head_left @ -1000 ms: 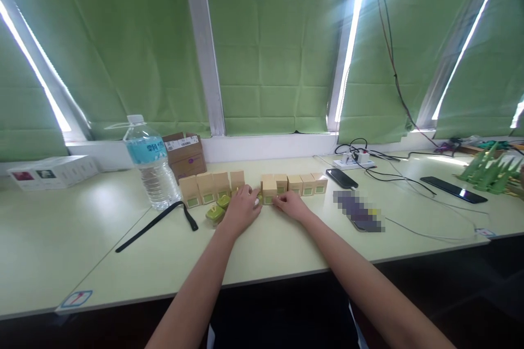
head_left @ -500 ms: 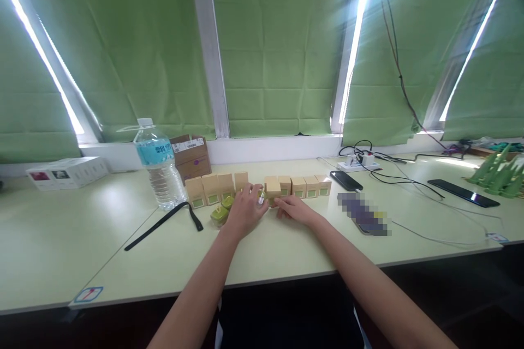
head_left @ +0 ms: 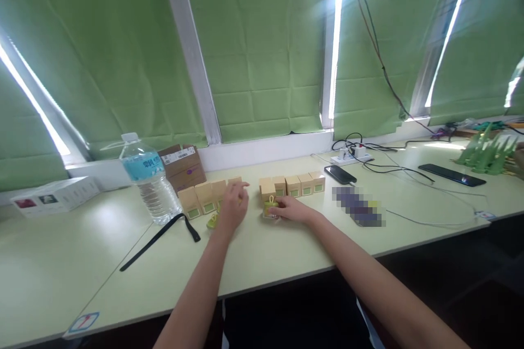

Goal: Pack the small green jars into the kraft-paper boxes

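My right hand is closed on a small clear bottle with a green top and a yellow cord loop, just in front of a small cardboard box. More such boxes stand in a row to its right, each with a green-windowed front. Over the left part of the table is my left hand, with a finger stretched out to the right. It partly covers other green-topped bottles and the end of the left row of boxes. What lies beneath its palm is hidden.
A large water bottle and a brown carton stand at the left, near a black strap. Phones, a power strip and cables lie to the right. Green spiky pieces are at far right.
My left hand has moved left, away from the bottle it was at. My right hand now grips a bottle in front of the boxes. The view has shifted slightly.
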`<state>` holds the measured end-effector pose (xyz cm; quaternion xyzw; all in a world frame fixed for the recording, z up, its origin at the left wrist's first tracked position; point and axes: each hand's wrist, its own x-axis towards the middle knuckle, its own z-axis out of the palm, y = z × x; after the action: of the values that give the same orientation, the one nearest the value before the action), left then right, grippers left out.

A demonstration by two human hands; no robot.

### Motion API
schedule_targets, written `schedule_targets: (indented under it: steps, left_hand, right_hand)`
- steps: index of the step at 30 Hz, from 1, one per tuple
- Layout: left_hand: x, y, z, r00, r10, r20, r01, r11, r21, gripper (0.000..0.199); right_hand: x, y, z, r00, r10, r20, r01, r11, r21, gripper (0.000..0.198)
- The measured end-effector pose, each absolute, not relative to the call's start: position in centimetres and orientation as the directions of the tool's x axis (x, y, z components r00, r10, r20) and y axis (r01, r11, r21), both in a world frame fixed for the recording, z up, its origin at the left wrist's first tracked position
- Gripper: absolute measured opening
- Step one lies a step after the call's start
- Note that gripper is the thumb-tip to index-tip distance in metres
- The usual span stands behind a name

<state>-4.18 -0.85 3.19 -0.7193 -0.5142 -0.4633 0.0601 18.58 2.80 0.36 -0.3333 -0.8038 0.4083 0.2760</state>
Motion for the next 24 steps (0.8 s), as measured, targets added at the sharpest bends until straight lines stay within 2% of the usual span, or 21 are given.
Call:
schedule_targets:
  steps: [3,6,10,13,16,20,24]
  left_hand:
    - [-5.6,0.9,4.4,-0.094,0.679,0.728,0.881,-0.284,0.378,0.036]
    - [-5.9,2.6,5.3,-0.148,0.803,0.577,0.914,-0.112,0.390,0.049]
    - [-4.8,3.6,6.3,-0.106,0.896,0.432,0.965,-0.011,0.261,0.040]
    - [-3.8,3.0,7.7,-0.041,0.889,0.456,0.985,-0.040,0.167,0.031]
    - [-3.1,1.3,9.5,0.004,0.817,0.576,0.978,-0.122,0.167,0.028]
    - [-2.8,-1.5,11.1,0.013,0.716,0.698,0.915,-0.290,0.280,0.031]
    - [-2.4,-2.8,10.0,0.036,0.796,0.604,0.788,-0.394,0.473,0.041]
  right_hand:
    - [18.5,2.8,0.4,-0.623,0.765,0.162,0.299,0.424,-0.855,0.040]
    - [18.6,2.8,0.6,-0.617,0.769,0.168,0.298,0.426,-0.854,0.042]
    - [18.8,2.7,0.8,-0.612,0.762,0.211,0.314,0.479,-0.820,0.043]
    - [19.0,2.6,1.0,-0.614,0.752,0.241,0.339,0.527,-0.779,0.044]
    - [19.3,2.8,1.0,-0.612,0.739,0.282,0.329,0.562,-0.759,0.044]
    - [19.8,3.6,0.9,-0.491,0.777,0.393,0.170,0.527,-0.832,0.044]
    - [20.0,4.4,0.8,-0.242,0.838,0.489,0.020,0.508,-0.861,0.053]
